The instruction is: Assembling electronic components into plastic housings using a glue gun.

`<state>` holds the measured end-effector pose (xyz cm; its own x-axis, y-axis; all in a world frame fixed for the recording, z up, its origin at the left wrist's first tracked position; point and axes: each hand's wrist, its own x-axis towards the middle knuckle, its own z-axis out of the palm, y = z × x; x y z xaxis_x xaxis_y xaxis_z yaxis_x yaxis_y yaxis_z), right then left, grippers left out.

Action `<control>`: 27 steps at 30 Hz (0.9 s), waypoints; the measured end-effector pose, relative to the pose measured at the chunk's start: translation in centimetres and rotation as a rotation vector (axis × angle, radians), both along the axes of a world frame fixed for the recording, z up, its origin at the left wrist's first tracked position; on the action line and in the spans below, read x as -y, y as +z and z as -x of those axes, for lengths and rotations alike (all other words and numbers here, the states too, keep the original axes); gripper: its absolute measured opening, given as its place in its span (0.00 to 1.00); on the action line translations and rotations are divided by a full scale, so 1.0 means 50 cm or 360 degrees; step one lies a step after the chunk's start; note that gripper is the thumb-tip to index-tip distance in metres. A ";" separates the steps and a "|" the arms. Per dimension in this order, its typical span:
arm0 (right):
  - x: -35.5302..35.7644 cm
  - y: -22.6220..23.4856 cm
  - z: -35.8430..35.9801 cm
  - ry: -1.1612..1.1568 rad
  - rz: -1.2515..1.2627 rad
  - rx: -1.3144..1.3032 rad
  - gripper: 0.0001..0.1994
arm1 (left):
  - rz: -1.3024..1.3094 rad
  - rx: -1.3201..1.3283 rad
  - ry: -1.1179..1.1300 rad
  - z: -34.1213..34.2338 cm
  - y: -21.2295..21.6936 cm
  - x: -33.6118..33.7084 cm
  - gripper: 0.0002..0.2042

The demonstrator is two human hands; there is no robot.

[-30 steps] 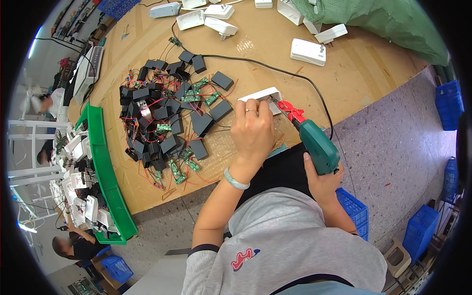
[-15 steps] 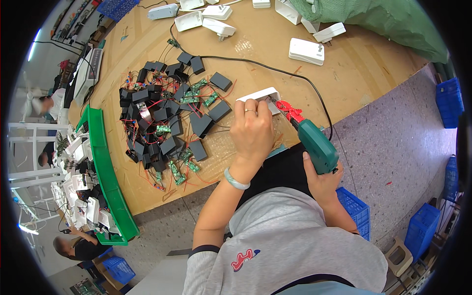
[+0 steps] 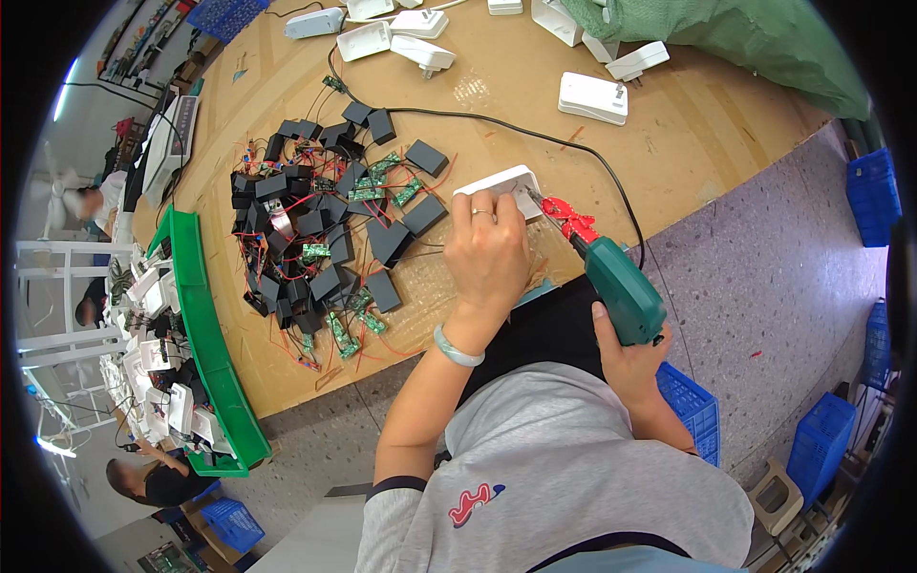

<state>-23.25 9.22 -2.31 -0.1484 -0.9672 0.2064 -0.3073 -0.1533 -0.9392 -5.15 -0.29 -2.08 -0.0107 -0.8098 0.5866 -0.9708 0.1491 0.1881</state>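
Two hands at work, and between the earlier looks and this one almost nothing shifts: the left hand [image 3: 489, 258] stays pressed down on the white plastic casing [image 3: 504, 184], and the green power screwdriver [image 3: 619, 285] keeps its red nose at the same corner. By my read, a screw is being worked at that spot, with the hold steady throughout. That left hand is curled over the casing's near edge, fingers bent and clamped on it, pinning it flat to the wooden bench [image 3: 688, 143] close to the front edge. The right hand [image 3: 630, 355] is wrapped tight around the screwdriver's grip, its black cord [image 3: 535, 136] trailing back across the bench. Just left of the casing lies a heap of black modules and small green circuit boards [image 3: 325, 229] with red wires.
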 end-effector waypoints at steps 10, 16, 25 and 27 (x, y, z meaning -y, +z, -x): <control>-0.014 0.003 0.007 -0.0038 -0.0197 0.0140 0.10 | 0.0015 0.0074 -0.0014 -0.001 0.000 0.000 0.05; -0.023 -0.001 0.019 -0.0019 -0.0069 0.0065 0.10 | -0.0006 0.0029 0.0023 -0.010 0.015 -0.030 0.06; -0.037 0.021 0.046 -0.0144 -0.0025 -0.0024 0.11 | -0.0234 -0.0802 0.0282 -0.130 0.022 -0.186 0.08; -0.034 0.019 0.045 -0.0125 -0.0065 -0.0024 0.11 | -0.0319 -0.0884 0.0236 -0.135 0.029 -0.188 0.07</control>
<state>-25.51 10.93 -1.38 -0.2215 -0.9603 0.1699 -0.3310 -0.0898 -0.9393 1.59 9.11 -0.63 0.3744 -0.8746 0.3081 -0.7273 -0.0708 0.6827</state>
